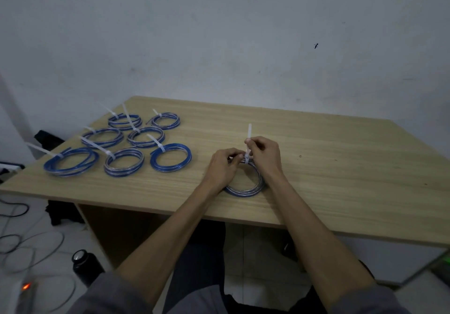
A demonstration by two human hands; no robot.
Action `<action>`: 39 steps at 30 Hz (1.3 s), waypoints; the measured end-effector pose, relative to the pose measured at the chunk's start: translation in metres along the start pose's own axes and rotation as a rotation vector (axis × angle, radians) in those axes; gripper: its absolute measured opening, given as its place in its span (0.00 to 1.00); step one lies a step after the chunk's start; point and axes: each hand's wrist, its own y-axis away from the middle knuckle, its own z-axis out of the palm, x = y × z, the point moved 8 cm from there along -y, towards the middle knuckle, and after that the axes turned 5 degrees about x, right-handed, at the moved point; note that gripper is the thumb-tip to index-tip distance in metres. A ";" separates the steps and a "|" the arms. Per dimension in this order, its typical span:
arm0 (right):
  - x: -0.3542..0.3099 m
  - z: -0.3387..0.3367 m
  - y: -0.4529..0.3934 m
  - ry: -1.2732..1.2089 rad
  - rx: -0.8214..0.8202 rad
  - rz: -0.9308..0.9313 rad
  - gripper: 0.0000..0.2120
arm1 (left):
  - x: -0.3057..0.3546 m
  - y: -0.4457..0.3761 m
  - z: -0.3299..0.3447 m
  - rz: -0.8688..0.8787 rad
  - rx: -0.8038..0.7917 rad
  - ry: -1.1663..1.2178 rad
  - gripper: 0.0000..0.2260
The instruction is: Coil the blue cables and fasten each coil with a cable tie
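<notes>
A blue cable coil lies on the wooden table near its front edge. My left hand grips the far side of this coil. A white cable tie wraps the coil there, its tail pointing straight up. My right hand pinches that tail just above the coil. Both hands cover the coil's far half. Several tied blue coils lie in rows on the table's left part, each with a white tie tail sticking out.
A grey wall stands behind the table. On the floor at the left are a black bottle, loose grey and black cords and a device with an orange light. Dark objects sit beyond the table's left edge.
</notes>
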 end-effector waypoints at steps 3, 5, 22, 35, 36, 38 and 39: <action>-0.004 -0.001 0.002 -0.080 0.001 0.018 0.08 | -0.002 0.000 0.002 -0.023 -0.009 0.035 0.10; -0.008 -0.004 0.004 -0.117 0.007 0.005 0.08 | 0.000 0.000 0.003 -0.029 -0.011 0.048 0.10; -0.003 0.004 0.001 -0.016 -0.075 -0.016 0.07 | -0.010 0.004 0.004 -0.148 -0.015 0.180 0.07; 0.003 0.010 0.005 -0.039 -0.113 0.030 0.10 | -0.020 -0.001 0.000 -0.221 0.061 0.137 0.09; 0.003 0.015 0.008 -0.040 -0.144 0.029 0.10 | -0.023 -0.002 -0.004 -0.254 0.098 0.162 0.09; 0.002 0.021 0.013 -0.043 -0.179 0.023 0.09 | -0.023 -0.002 -0.007 -0.269 0.121 0.190 0.09; 0.001 0.022 0.013 -0.052 -0.182 0.022 0.10 | -0.022 -0.001 -0.006 -0.256 0.108 0.192 0.09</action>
